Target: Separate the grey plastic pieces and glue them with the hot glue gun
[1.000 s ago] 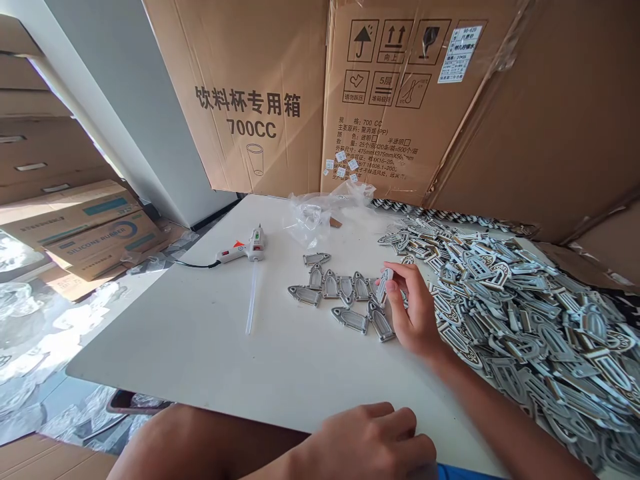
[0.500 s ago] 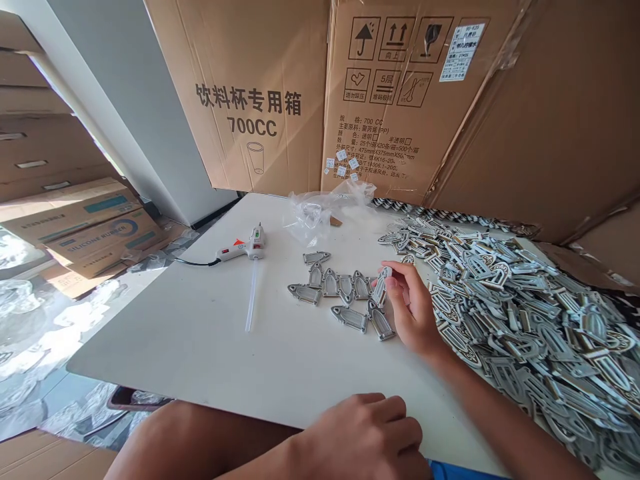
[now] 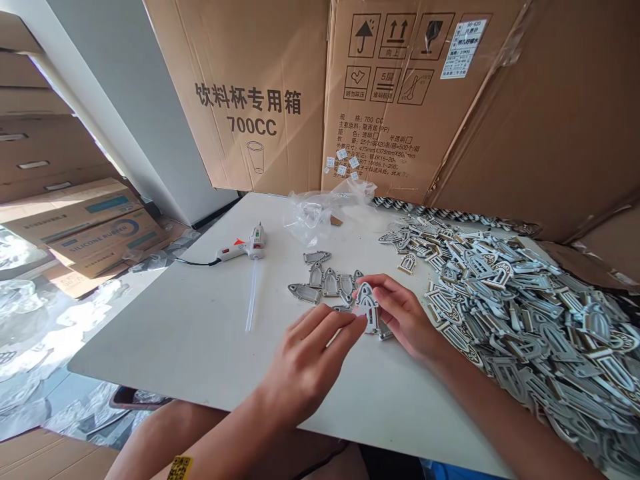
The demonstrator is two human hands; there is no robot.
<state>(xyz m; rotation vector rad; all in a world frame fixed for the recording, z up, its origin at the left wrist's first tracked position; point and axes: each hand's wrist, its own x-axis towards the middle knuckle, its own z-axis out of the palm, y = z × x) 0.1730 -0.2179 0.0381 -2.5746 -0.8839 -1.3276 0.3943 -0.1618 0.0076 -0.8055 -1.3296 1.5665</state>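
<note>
Two hands: right grip (image 3: 403, 313) clamped on arched tag (image 3: 367, 305), left fingertips (image 3: 353, 325) touching.

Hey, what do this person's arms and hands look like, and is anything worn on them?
The left hand and right hand are bare, with no gloves, and neither forearm shows a sleeve. A yellow band with a black pattern sits on the left forearm.

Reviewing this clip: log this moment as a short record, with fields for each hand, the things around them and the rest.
Left hand: fingertips at the arched grey piece
Right hand: holds that piece at its edge
Things: row of grey pieces on a white table; large heap of similar pieces
Rest: hot glue gun; glue stick; plastic bag; cardboard carton
</note>
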